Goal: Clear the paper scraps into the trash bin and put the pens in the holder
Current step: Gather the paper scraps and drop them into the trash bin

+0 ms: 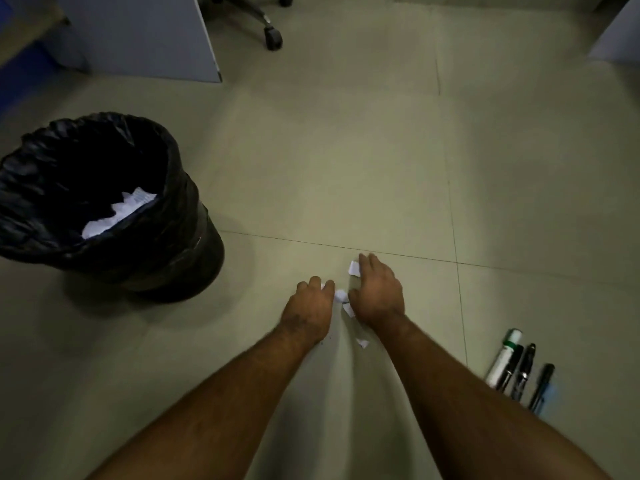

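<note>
Several white paper scraps lie on the floor tiles between my hands, one (354,268) by my right fingertips, one (341,296) between the hands, and one (362,342) nearer to me. My left hand (311,306) has its fingers curled, and a bit of white paper shows between them. My right hand (377,292) lies palm down with relaxed fingers touching the far scrap. The trash bin (194,258), lined with a black bag, stands to the left and holds crumpled paper (117,213). A white marker (502,362) and black pens (524,370) lie on the floor at the right.
A grey desk panel (145,36) stands at the back left. An office chair caster (272,38) is behind it, and another panel (620,32) sits at the back right. Beige floor tiles (346,150) stretch ahead of my hands.
</note>
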Demonstrator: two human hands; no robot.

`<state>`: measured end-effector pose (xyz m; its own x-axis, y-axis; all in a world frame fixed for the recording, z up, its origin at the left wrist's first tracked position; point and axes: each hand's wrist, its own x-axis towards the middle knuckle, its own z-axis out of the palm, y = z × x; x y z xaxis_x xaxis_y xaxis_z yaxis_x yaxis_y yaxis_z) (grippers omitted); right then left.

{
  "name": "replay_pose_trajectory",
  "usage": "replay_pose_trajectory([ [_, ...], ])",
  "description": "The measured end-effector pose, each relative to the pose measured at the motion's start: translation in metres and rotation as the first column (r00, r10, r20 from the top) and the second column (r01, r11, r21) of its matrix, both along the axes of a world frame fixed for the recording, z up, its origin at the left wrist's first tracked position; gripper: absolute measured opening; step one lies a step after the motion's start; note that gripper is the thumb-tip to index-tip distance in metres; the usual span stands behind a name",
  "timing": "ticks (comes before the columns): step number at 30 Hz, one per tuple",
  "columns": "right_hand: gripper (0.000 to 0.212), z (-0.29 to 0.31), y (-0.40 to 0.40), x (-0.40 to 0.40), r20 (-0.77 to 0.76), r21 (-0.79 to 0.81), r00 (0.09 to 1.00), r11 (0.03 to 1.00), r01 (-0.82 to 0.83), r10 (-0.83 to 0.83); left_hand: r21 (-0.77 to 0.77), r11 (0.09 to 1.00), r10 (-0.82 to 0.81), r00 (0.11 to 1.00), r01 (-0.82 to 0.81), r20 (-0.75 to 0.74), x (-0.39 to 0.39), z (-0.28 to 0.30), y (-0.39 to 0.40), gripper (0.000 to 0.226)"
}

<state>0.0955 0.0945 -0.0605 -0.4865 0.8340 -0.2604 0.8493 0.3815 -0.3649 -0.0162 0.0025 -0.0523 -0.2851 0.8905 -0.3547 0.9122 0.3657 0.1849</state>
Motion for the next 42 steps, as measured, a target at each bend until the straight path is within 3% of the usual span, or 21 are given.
replay_pose_trajectory([
  [3,0.054,-0.005,0.006,-0.003,0.085,0.087,0.986,0.984,-0.154,0.146,0.041,0.999,0.018,0.999,-0.020,0.048,0.007,-0.005,0.007,0.034],
  [5,0.036,-0.007,0.005,-0.001,0.064,0.147,0.983,0.973,-0.179,0.171,0.056,0.997,0.054,0.996,-0.058,0.072,0.012,-0.005,0.012,0.024],
  [9,0.019,-0.011,0.000,0.008,0.006,0.133,0.991,0.982,-0.135,0.135,0.052,0.992,0.106,0.989,-0.112,0.108,0.018,-0.008,0.017,0.023],
  [11,0.017,-0.015,-0.004,0.012,-0.116,0.109,0.993,0.994,-0.002,0.014,0.034,0.989,0.138,0.980,-0.144,0.147,0.018,-0.009,0.017,0.024],
  [14,0.015,-0.009,-0.010,0.020,-0.346,-0.122,0.878,0.944,0.308,-0.331,0.016,0.966,0.249,0.944,-0.258,0.218,0.016,-0.006,0.017,0.024],
  [16,0.015,-0.003,-0.014,0.024,-0.374,-0.369,0.763,0.839,0.400,-0.528,0.076,0.921,0.343,0.887,-0.383,0.309,0.016,0.000,0.016,0.018],
  [18,0.014,-0.004,-0.016,0.030,-0.372,-0.555,0.666,0.730,0.399,-0.646,0.093,0.881,0.381,0.814,-0.463,0.439,0.020,0.010,0.016,0.016],
  [20,0.016,-0.004,-0.017,0.034,-0.352,-0.643,0.612,0.658,0.391,-0.708,0.062,0.882,0.370,0.768,-0.467,0.522,0.026,0.021,0.017,0.017],
  [24,0.015,0.012,-0.020,0.037,-0.294,-0.835,0.487,0.469,0.289,-0.823,0.095,0.943,0.249,0.864,-0.320,0.437,0.043,0.032,0.025,0.015],
  [27,0.018,0.019,-0.021,0.042,-0.271,-0.873,0.424,0.407,0.270,-0.864,0.035,0.979,0.172,0.899,-0.203,0.403,0.056,0.030,0.026,0.020],
  [30,0.017,0.019,-0.025,0.046,-0.296,-0.845,0.491,0.464,0.265,-0.819,0.072,0.970,0.189,0.904,-0.233,0.384,0.057,0.031,0.015,0.032],
  [33,0.032,0.016,-0.027,0.053,-0.331,-0.620,0.729,0.721,0.310,-0.599,0.089,0.974,0.177,0.943,-0.210,0.282,0.046,0.026,0.001,0.045],
  [36,0.036,0.016,-0.039,0.057,-0.292,-0.345,0.928,0.931,0.121,-0.229,0.073,0.978,0.176,0.959,-0.196,0.225,0.035,0.022,-0.010,0.022],
  [38,0.039,0.011,-0.045,0.056,-0.221,-0.201,0.974,0.980,-0.006,-0.039,0.043,0.982,0.171,0.963,-0.184,0.209,0.033,0.024,-0.015,0.019],
  [42,0.077,0.004,-0.052,0.058,-0.091,-0.124,0.986,0.981,-0.150,0.140,0.013,0.988,0.150,0.971,-0.155,0.184,0.034,0.019,-0.025,0.030],
])
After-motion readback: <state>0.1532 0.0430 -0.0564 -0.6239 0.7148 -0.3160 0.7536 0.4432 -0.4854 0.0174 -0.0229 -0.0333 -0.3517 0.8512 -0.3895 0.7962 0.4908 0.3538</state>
